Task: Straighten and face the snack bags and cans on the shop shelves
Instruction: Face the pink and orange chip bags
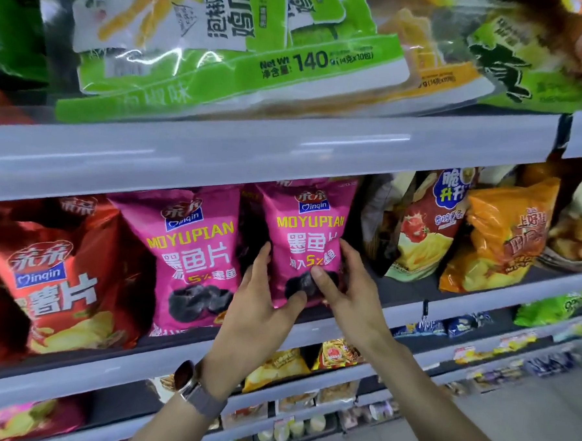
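Head view: mid-task, judging by the shelves. Left hand (pixel 261 306) and right hand (pixel 343 283) clasped around the lower half of the right pink bag (pixel 310 235) on the middle shelf (pixel 413 304), fingers curled onto its sides, thumbs on its front. Stood upright, label forward, puffy and glossy. Left pink bag (pixel 196 259) and red bag (pixel 61 275) already faced; tomato bag (pixel 427 234) and orange bag (pixel 504 238) leaning, possibly undone. Lower shelves too blurred to judge.
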Demonstrator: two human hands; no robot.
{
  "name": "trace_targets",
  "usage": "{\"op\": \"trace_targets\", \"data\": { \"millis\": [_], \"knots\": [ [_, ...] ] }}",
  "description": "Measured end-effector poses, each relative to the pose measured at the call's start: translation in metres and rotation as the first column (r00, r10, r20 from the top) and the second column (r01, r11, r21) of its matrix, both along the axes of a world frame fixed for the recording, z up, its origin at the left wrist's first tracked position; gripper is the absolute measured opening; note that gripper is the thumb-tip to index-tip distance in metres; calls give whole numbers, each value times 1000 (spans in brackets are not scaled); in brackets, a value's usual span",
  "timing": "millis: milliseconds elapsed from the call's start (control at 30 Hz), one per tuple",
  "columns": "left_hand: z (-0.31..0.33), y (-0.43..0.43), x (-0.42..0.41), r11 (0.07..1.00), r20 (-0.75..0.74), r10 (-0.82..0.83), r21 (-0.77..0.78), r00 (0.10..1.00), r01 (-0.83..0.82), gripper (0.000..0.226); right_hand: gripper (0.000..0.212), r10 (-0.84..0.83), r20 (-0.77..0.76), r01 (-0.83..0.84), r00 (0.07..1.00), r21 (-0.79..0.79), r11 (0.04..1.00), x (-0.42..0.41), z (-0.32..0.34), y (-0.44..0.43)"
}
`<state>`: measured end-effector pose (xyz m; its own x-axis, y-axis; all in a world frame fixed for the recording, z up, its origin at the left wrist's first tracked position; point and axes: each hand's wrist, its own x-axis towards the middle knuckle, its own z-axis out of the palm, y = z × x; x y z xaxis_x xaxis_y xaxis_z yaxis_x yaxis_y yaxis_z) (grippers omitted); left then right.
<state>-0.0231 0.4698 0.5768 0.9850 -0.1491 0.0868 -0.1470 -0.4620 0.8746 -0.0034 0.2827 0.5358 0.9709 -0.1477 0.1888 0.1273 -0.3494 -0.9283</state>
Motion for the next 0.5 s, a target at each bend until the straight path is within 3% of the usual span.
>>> {"op": "trace_targets", "data": {
  "millis": [267, 500],
  "knots": [
    [5, 10, -8, 972, 56, -73, 228, 996, 58, 77, 66, -1, -20, -2, 1000, -132, 991, -7, 0, -13],
    [23, -6, -41, 907, 33, -18, 420, 999, 3, 57, 49, 46, -39, -60, 998, -538, 841, -27, 11, -61]
  ]
}}
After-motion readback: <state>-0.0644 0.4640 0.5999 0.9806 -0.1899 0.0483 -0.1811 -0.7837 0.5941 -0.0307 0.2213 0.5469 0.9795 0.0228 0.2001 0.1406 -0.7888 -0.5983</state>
